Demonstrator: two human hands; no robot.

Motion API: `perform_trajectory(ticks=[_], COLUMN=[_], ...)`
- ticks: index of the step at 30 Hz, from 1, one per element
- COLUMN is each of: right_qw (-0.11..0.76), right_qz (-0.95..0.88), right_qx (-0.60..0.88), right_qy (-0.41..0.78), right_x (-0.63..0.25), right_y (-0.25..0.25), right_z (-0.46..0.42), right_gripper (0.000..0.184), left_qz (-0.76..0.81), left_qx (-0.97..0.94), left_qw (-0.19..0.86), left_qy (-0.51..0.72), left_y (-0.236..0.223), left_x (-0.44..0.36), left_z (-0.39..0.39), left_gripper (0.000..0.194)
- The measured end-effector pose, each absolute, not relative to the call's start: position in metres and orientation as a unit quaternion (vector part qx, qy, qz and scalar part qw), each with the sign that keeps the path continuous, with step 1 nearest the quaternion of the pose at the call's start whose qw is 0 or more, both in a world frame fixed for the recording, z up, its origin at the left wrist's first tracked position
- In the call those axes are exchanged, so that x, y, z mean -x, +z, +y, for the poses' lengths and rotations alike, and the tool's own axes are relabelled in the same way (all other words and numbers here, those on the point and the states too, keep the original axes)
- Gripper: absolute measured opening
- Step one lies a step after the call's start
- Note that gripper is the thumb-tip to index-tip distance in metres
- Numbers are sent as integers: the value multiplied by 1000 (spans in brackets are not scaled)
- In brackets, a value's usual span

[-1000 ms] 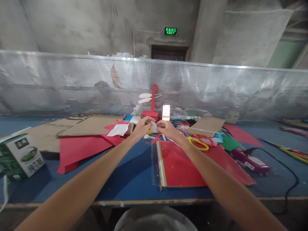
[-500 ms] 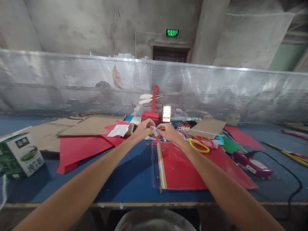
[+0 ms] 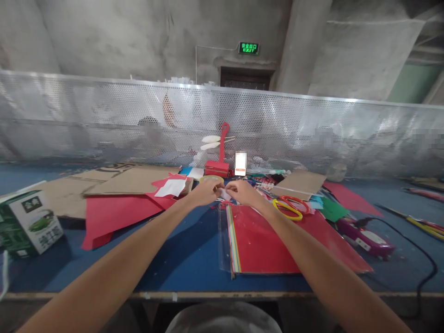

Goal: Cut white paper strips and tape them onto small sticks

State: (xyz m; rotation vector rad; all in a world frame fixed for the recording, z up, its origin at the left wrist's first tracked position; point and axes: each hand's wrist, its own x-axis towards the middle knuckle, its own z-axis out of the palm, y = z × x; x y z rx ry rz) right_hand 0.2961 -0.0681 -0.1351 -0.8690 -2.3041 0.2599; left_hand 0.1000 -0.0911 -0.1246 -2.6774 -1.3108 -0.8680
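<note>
Pinching a small white piece, my left hand and right hand nearly met over the blue table in the head view. The piece sat between my fingertips, partly hidden by them. A yellowish ring lay just behind my left hand. Nearer me, to the right, was a red paper stack, with yellow-and-red scissor handles near its far edge. Beyond my hands, a lit phone stood upright beside a red box.
</note>
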Motion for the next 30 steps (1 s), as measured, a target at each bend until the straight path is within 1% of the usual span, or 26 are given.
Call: perform_trajectory(ticks=[5, 10, 14, 17, 18, 21, 22, 23, 27, 30], right_qw=[317, 308, 298, 293, 291, 275, 272, 271, 291, 295], right_qz=[-880, -878, -879, -876, -877, -896, -903, -906, -902, -899], right_qx=[340, 352, 363, 379, 378, 345, 333, 324, 318, 324], right_qy=[94, 104, 82, 58, 53, 36, 25, 11, -27, -18], right_x=[-297, -297, -298, -299, -298, -295, -294, -292, -289, -291], right_y=[-134, -130, -129, -127, -127, -126, -127, -127, -127, -125], right_z=[-71, -74, -76, -80, -83, -89, -90, -90, -87, -85], right_gripper=[18, 17, 13, 13, 17, 43, 48, 48, 21, 7], left_qz=[-435, -431, -429, -430, -431, -428, -421, -413, -399, -419], left_qx=[862, 864, 864, 860, 857, 850, 851, 851, 848, 832], left_qw=[29, -23, -35, -43, -51, -90, -108, -125, -175, -200], left_qy=[-257, -259, -262, -272, -277, -293, -296, -299, -304, -303], left_y=[-127, -127, -127, -127, -127, -128, -129, -130, -131, -132], left_x=[-99, -98, -98, -99, -99, -100, -100, -99, -97, -95], left_z=[-89, -88, -87, -87, -87, -85, -83, -82, -76, -75], left_gripper=[17, 12, 19, 19, 19, 19, 17, 16, 13, 14])
